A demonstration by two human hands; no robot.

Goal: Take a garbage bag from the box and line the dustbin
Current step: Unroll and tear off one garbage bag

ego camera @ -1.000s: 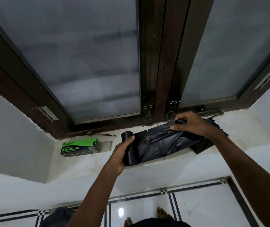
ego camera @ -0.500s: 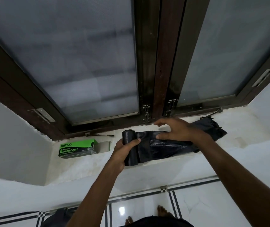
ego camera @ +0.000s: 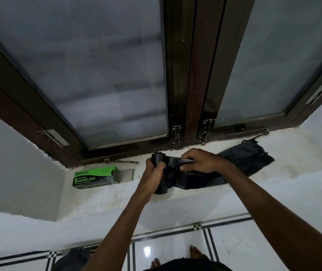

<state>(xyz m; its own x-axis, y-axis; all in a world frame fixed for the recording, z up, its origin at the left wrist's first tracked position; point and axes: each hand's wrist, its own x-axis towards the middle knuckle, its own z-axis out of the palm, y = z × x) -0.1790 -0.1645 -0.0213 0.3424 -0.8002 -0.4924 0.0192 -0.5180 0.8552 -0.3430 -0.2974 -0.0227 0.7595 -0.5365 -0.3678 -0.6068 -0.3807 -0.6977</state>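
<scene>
A black roll of garbage bags (ego camera: 159,157) stands on end over the window sill, and my left hand (ego camera: 153,174) is closed around it. One unrolled black bag (ego camera: 248,160) trails from the roll to the right across the sill. My right hand (ego camera: 199,160) pinches that bag close to the roll, fingers closed on the plastic. The green and black garbage bag box (ego camera: 95,177) lies on the sill to the left, its right end flap open. A dark rounded shape, possibly the dustbin (ego camera: 72,260), shows at the bottom edge on the floor.
The white stone sill (ego camera: 293,169) runs under a dark-framed frosted window (ego camera: 177,98) with latches at its foot. White walls flank the recess. Below is a glossy white tiled floor (ego camera: 234,249) with black lines, and my bare feet stand there.
My right hand slid left along the unrolled bag, from its middle to right beside the roll, and now pinches it. My left hand tightened its grip on the roll.
</scene>
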